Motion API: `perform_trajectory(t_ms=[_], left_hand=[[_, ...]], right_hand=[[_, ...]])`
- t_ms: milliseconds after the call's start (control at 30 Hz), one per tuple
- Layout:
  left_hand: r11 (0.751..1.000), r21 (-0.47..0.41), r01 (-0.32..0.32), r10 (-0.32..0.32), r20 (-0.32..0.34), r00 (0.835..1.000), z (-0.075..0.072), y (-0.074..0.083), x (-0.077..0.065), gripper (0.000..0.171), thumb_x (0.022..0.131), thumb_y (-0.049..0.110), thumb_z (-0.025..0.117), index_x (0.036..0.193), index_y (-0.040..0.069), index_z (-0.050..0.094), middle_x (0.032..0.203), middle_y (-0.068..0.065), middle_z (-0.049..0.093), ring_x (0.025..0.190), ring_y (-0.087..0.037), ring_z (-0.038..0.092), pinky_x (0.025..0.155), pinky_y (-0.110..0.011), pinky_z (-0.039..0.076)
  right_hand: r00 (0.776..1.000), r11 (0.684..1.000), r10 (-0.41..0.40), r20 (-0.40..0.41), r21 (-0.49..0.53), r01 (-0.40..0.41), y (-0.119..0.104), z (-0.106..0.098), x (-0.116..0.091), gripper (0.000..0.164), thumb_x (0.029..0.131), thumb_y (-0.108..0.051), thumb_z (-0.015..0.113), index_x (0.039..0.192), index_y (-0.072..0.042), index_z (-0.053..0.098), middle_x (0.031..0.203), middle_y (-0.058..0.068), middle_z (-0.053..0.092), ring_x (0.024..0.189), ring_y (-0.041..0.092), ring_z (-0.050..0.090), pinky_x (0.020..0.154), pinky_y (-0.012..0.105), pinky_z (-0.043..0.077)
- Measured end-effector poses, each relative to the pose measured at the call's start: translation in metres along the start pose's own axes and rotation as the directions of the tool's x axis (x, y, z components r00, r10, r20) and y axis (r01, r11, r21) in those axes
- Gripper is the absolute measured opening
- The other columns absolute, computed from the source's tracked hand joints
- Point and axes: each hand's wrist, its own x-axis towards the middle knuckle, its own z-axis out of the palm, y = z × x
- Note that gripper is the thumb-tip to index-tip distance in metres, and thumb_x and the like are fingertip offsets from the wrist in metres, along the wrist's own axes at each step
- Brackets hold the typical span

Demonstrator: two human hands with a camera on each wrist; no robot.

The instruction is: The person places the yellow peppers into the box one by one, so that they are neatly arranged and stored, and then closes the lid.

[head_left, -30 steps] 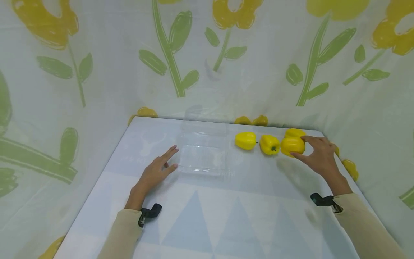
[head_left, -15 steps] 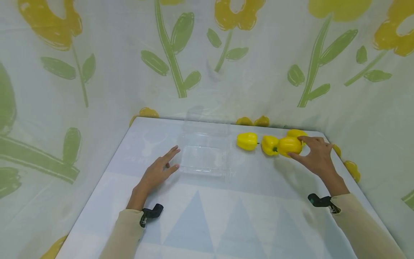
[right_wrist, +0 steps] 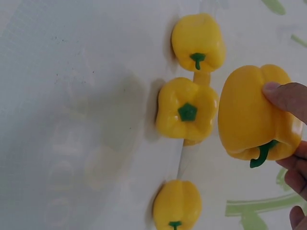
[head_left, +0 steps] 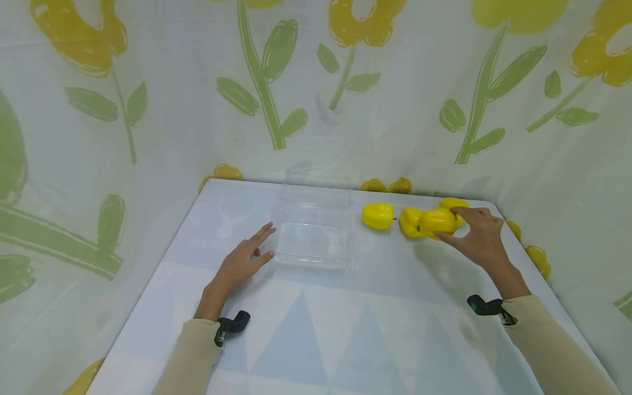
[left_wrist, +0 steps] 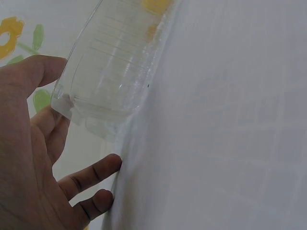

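In the head view my right hand (head_left: 479, 236) grips a yellow bell pepper (head_left: 437, 222) between thumb and fingers, lifted above the table. The right wrist view shows this held bell pepper (right_wrist: 252, 112) with its green stem pointing down. Three other yellow bell peppers lie on the table: a left one (head_left: 377, 215), a middle one (head_left: 409, 221) and a right one (head_left: 455, 202) partly hidden behind the held one. A clear plastic container (head_left: 312, 241) stands with its lid raised at the back. My left hand (head_left: 242, 263) rests at its left side, fingers loosely extended and touching the rim (left_wrist: 72, 72).
The white table (head_left: 296, 340) carries pale blue triangles. Its back edge meets a hanging cloth (head_left: 395, 109) printed with yellow flowers and green leaves. A black wrist camera (head_left: 232, 323) sits on the left wrist, another camera (head_left: 486, 305) on the right.
My right hand has moved slightly left with the bell pepper, which now overlaps the middle pepper in the head view. The left hand stays by the container.
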Motion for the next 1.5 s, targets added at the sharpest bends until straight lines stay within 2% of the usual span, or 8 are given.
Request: perform_trajectory(t_ms=[367, 833, 1233, 1500], left_hand=[[1.0, -0.003, 0.01, -0.01, 0.006, 1.0, -0.001, 0.0, -0.001, 0.063, 0.101, 0.043, 0.056, 0.158, 0.032, 0.031, 0.164, 0.015, 0.022, 0.09, -0.016, 0.05, 0.071, -0.037, 0.04], [1.0, 0.001, 0.023, -0.023, 0.009, 1.0, 0.0, -0.001, 0.0, 0.064, 0.101, 0.046, 0.054, 0.158, 0.03, 0.031, 0.163, 0.016, 0.023, 0.089, -0.017, 0.048, 0.069, -0.037, 0.039], [0.999, 0.006, 0.033, -0.033, 0.017, 0.999, -0.002, 0.001, 0.0, 0.065, 0.101, 0.049, 0.053, 0.159, 0.029, 0.031, 0.163, 0.013, 0.025, 0.09, -0.017, 0.048, 0.068, -0.037, 0.038], [0.999, 0.001, 0.038, -0.038, 0.022, 0.999, -0.003, 0.002, 0.0, 0.063, 0.102, 0.045, 0.054, 0.159, 0.031, 0.03, 0.163, 0.014, 0.024, 0.089, -0.017, 0.047, 0.069, -0.037, 0.038]], right_hand=[[1.0, 1.0, -0.002, 0.017, 0.015, 0.002, -0.009, 0.004, 0.003, 0.071, 0.076, -0.029, 0.089, 0.131, 0.002, 0.059, 0.128, 0.028, 0.059, 0.116, 0.047, 0.04, 0.094, 0.068, 0.018], [0.998, 0.996, -0.069, -0.016, 0.054, 0.07, -0.016, 0.01, 0.009, 0.067, 0.071, -0.022, 0.092, 0.126, 0.002, 0.062, 0.125, 0.025, 0.062, 0.117, 0.045, 0.043, 0.091, 0.065, 0.021], [0.996, 0.994, -0.084, -0.018, 0.064, 0.085, -0.027, 0.015, 0.012, 0.065, 0.072, -0.026, 0.092, 0.123, 0.0, 0.064, 0.122, 0.025, 0.064, 0.119, 0.045, 0.043, 0.09, 0.064, 0.021], [0.995, 0.992, -0.102, -0.009, 0.077, 0.103, -0.034, 0.017, 0.014, 0.064, 0.072, -0.026, 0.092, 0.124, -0.002, 0.064, 0.121, 0.025, 0.065, 0.118, 0.044, 0.044, 0.09, 0.063, 0.021]])
